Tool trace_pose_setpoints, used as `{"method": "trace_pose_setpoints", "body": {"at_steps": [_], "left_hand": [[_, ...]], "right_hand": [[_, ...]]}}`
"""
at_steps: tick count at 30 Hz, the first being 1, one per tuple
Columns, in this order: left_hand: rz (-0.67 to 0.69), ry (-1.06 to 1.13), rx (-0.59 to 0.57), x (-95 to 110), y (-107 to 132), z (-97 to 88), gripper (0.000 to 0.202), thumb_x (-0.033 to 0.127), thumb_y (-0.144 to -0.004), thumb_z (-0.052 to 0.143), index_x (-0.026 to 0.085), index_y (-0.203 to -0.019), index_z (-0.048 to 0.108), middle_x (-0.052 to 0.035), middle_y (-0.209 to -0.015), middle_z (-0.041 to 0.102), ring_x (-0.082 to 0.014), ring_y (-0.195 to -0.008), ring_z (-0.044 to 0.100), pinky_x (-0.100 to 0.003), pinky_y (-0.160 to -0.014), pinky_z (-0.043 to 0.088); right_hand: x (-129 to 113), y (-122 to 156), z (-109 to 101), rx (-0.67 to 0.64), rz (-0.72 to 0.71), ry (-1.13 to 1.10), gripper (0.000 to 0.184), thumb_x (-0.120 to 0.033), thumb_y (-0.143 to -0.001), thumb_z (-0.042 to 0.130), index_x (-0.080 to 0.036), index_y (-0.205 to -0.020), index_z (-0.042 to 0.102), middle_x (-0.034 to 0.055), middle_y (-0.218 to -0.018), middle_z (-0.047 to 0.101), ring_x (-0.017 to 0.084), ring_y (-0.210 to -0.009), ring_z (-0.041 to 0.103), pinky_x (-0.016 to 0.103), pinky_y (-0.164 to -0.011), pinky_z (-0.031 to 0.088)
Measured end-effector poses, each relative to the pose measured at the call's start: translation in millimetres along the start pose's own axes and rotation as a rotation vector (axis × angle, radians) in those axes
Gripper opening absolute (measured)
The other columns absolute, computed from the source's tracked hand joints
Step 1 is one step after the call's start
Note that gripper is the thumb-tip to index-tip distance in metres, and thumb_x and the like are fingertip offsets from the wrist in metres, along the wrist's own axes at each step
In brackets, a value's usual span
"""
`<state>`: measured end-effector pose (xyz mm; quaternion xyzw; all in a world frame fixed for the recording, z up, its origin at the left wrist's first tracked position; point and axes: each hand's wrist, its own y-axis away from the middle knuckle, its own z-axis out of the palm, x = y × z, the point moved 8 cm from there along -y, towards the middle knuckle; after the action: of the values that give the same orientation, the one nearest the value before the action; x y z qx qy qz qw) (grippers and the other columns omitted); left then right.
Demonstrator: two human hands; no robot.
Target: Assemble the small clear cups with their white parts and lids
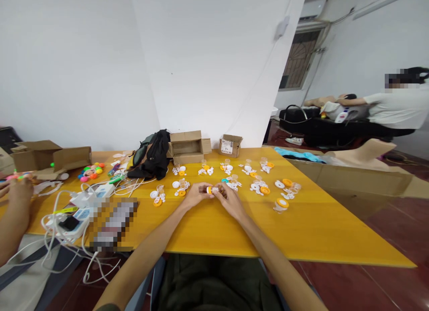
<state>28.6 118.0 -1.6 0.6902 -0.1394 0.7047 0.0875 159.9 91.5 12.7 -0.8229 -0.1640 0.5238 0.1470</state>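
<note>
My left hand (pixel 194 195) and my right hand (pixel 228 196) meet over the middle of the yellow table (pixel 311 230). Both pinch one small part with an orange ring (pixel 210 190) between their fingertips. Around them lie several groups of small white discs (pixel 257 187), orange rings (pixel 265 190) and little clear cups (pixel 160 188). An orange-lidded clear cup (pixel 280 204) stands to the right of my right hand.
Open cardboard boxes (pixel 188 145) and a dark bag (pixel 152 159) sit at the table's far side. White cables and a power strip (pixel 85 199) lie at left, beside another person's hand (pixel 18 190). Someone in a white shirt (pixel 398 107) works far right.
</note>
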Motion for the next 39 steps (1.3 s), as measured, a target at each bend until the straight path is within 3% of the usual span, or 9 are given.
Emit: {"method": "trace_pose_setpoints", "body": {"at_steps": [9,17,27,39], "left_hand": [[0.006,-0.03,-0.023,1,2,2.5,0.04,0.022,-0.048,0.088,0.015,-0.085,0.074,-0.0062,-0.089,0.078,-0.0204,-0.082,0.07,-0.033,-0.084,0.053],[0.003,-0.022,0.013,1,1,-0.7,0.039,0.021,-0.049,0.088,0.016,-0.085,0.073,-0.0056,-0.088,0.077,-0.0214,-0.083,0.07,-0.034,-0.085,0.053],[0.015,-0.044,-0.024,2,2,4.1,0.039,0.024,-0.052,0.089,0.015,-0.086,0.074,-0.0056,-0.086,0.076,-0.0198,-0.081,0.068,-0.032,-0.084,0.052],[0.061,-0.046,-0.147,18,9,12.8,0.039,0.047,-0.065,0.081,0.014,-0.085,0.076,-0.0008,-0.067,0.065,-0.0146,-0.065,0.057,-0.026,-0.07,0.046]], "right_hand": [[3,0,-7,0.043,0.048,0.098,0.04,-0.054,-0.087,0.049,-0.023,-0.069,0.065,0.0057,-0.069,0.072,0.023,-0.066,0.065,0.032,-0.065,0.049],[0,0,-2,0.013,0.022,0.004,0.03,-0.05,-0.084,0.054,-0.024,-0.095,0.064,0.0021,-0.077,0.072,0.021,-0.063,0.064,0.031,-0.061,0.049],[0,0,-5,0.025,0.021,0.002,0.034,-0.053,-0.086,0.048,-0.023,-0.077,0.06,0.0013,-0.066,0.066,0.02,-0.061,0.06,0.03,-0.063,0.047],[-7,-2,-3,-0.016,-0.094,-0.098,0.025,-0.043,-0.086,0.051,-0.024,-0.092,0.065,0.0047,-0.089,0.07,0.022,-0.082,0.063,0.032,-0.071,0.05]]}}
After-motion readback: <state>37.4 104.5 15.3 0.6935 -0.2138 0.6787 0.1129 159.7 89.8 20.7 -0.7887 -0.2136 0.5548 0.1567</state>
